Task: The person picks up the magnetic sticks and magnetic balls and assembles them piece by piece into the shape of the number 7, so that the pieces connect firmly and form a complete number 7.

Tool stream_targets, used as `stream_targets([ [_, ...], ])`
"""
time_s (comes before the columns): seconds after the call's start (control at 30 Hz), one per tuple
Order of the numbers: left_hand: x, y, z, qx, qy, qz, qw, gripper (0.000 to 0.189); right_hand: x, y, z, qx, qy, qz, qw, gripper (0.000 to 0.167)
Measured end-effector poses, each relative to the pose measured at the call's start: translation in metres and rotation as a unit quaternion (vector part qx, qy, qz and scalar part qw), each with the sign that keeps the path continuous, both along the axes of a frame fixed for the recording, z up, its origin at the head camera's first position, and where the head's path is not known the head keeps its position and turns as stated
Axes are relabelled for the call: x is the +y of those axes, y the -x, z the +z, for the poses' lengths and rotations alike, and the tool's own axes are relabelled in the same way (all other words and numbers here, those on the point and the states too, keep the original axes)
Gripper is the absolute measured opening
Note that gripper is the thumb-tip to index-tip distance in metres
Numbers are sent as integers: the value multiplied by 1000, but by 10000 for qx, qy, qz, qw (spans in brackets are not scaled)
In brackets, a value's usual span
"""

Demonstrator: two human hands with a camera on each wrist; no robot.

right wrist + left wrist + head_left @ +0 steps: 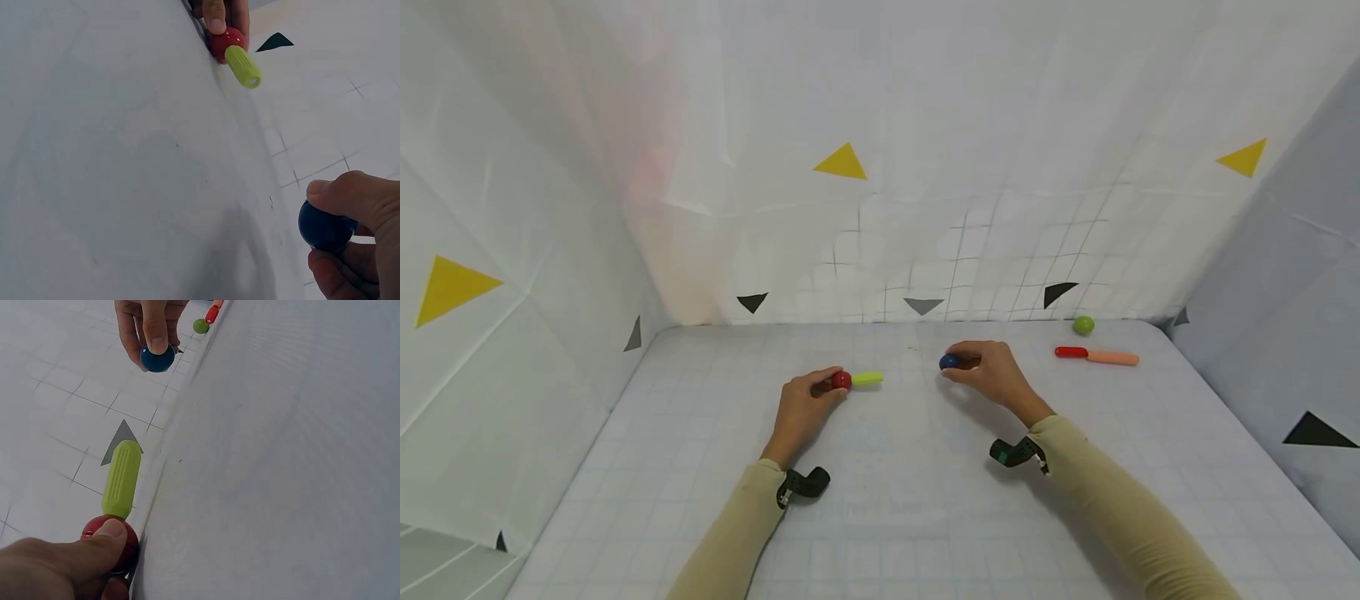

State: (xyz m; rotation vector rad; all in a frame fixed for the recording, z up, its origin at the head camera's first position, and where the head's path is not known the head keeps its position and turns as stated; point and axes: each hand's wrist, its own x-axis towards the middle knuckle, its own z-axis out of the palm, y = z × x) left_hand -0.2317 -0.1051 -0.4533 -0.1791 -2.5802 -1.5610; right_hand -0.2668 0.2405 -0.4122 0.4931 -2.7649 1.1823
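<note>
In the head view, my left hand [799, 410] pinches a shiny red ball [842, 380] between thumb and fingers, low over the white table. A ribbed yellow-green handle [122, 481] sticks out from the ball toward the right; whether the two are joined cannot be told. To the right, my right hand [996, 377] pinches a dark blue ball [950, 362], its thumb on one side and fingers on the other. In the right wrist view the blue ball [326, 226] shows large, partly covered by the thumb and fingers. A gap of table separates the two hands.
At the back right lie a green ball [1083, 325] and a knife-like piece [1111, 358] with a red handle and an orange length. White walls with yellow and black triangles enclose the table [880, 533]. Each wrist wears a black camera [808, 482].
</note>
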Motion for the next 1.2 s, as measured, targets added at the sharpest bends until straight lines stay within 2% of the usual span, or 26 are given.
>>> stream_targets([
  [0.57, 0, -2, -1, 29, -9, -69, 10000, 41, -33, 0, -6, 72, 56, 493, 9987, 35],
  [0.9, 0, -1, 0, -28, -5, -63, 10000, 43, -45, 1, -6, -35, -122, 520, 9986, 34],
  [1.2, 1, -1, 1, 21, -57, -64, 10000, 41, -56, 0, -8, -155, -60, 634, 9979, 35],
])
